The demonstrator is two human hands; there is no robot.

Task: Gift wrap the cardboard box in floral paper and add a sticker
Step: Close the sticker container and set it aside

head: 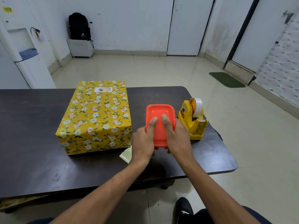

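Apparently the wrapping itself is finished: the cardboard box [95,117] lies on the dark table [32,126], left of the hands, fully covered in yellow floral paper, and a small sticker [103,89] sits on its top face near the far edge. The step in hand looks like tidying up. The left hand [143,144] and the right hand [178,139] both grip an orange container [159,117], one on each side. The thumbs lie flat on its lid and the fingers are curled under it, so I judge that the lid is being pressed closed, though I cannot tell what is inside. A yellow tape dispenser [192,120] stands just beside the container on the right, and a pale paper scrap [127,155] lies at the near right corner of the box. The next move probably calls for even pressure around the rim of the lid, then putting the container down without pushing the dispenser.
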